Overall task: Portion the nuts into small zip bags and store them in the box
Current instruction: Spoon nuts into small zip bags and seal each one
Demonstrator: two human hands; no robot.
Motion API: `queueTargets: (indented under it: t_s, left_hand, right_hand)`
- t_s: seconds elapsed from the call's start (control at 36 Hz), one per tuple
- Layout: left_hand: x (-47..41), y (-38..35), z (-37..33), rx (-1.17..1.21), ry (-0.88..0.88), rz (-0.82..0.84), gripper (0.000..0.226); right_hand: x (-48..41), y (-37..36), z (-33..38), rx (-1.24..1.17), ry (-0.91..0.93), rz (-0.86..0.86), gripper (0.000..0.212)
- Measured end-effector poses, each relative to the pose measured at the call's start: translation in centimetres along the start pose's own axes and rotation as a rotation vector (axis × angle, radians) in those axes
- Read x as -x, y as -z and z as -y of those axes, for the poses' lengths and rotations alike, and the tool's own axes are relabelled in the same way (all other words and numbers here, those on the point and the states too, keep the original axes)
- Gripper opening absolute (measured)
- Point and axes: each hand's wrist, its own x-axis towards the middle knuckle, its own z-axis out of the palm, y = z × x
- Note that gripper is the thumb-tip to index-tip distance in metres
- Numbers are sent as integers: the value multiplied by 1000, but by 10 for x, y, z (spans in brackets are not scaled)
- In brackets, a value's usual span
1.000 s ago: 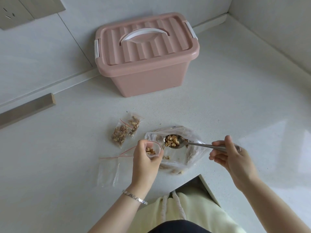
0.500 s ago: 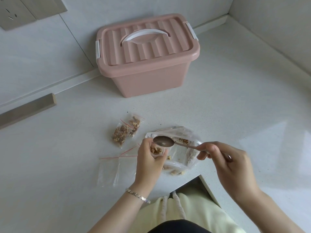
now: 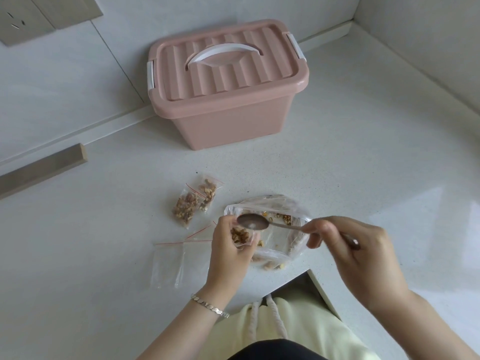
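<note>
Brightly and evenly lit, soft daylight in tone, nothing dim. Broad pale glare on the glossy bench [image 3: 337, 178] at three to four o'clock, its speckle washed out there. Only weak, soft-edged shadow, darkest along the foot of the box [image 3: 233, 120] toward twelve o'clock. Slight motion blur on the right hand [image 3: 363, 258] and the handle end of the spoon [image 3: 253, 221]. Wide-angle bowing of the wall lines toward nine and two o'clock. Mildly soft overall.

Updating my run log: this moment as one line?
left hand holds small bag | right hand holds spoon above it | two filled bags aside | box lidded
</note>
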Motion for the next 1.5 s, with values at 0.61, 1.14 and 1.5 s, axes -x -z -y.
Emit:
queueTargets:
  t_s: [0.61,1.14,1.5]
  left_hand:
    - [9,18,-2,52,27,-146,38]
    - [2,13,1,-36,0,-75,36]
    - [-2,5,4,-60,95,-30,31]
  right_hand:
    - [29,-50,-93,-302,-818,68,37]
    - [13,-12,-79,-495,-878,-106,42]
    - [2,-14,-11,-239,-263,-20,35]
